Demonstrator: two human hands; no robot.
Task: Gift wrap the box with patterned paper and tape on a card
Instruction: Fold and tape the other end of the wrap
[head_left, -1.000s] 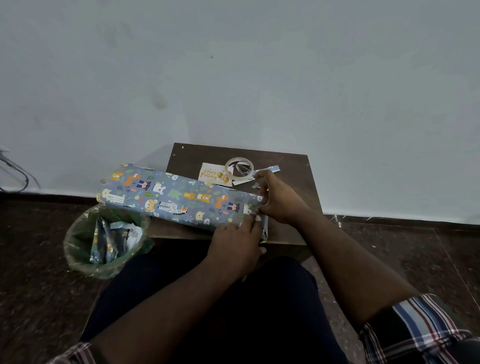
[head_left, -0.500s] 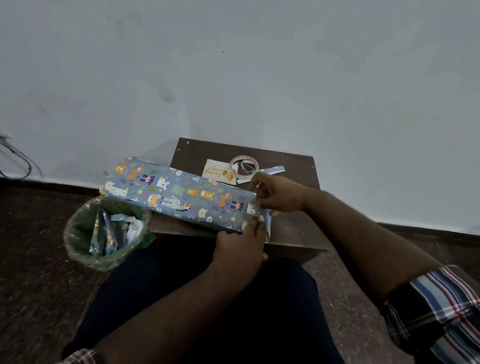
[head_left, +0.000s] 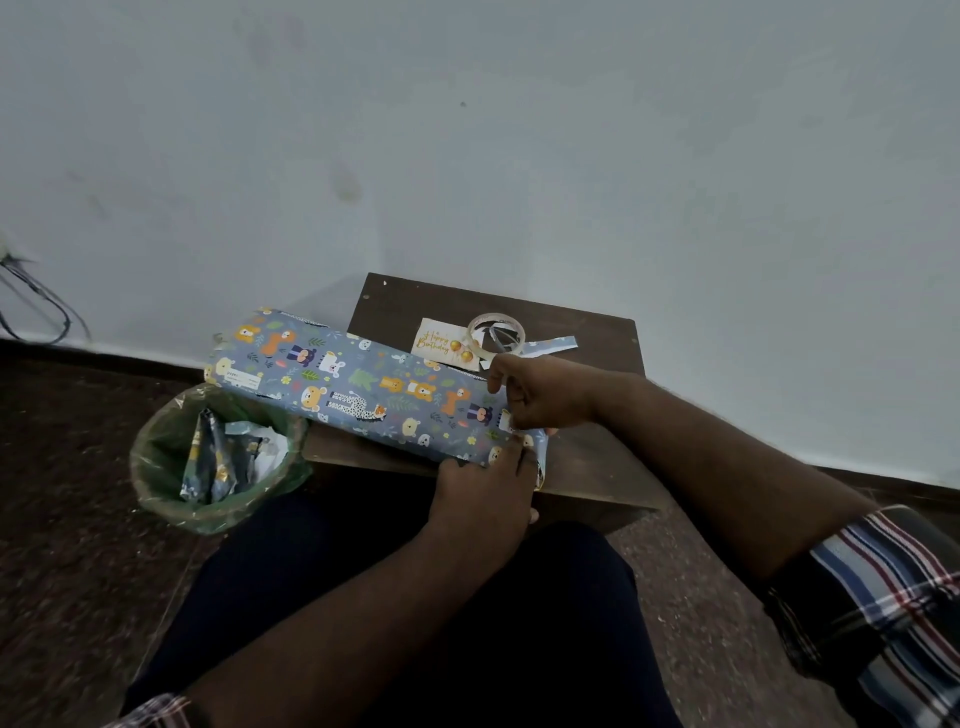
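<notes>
Green plastic-lined bin (head_left: 171, 467) off table's left edge, crumpled paper scraps inside. Long flat box (head_left: 358, 389) in glossy animal-print paper lies diagonal, overhanging dark wooden table (head_left: 587, 462) at left edge. My left hand (head_left: 485, 488) presses box's near right end, fingers curled on paper fold. My right hand (head_left: 540, 395) pinches paper at that end. Card (head_left: 441, 345), clear tape ring (head_left: 496, 332) near table's far edge.

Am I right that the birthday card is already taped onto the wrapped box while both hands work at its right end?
Not quite. In the head view the birthday card lies loose on the table beside the tape roll, not on the wrapped box. The left hand and right hand are indeed at its right end.
</notes>
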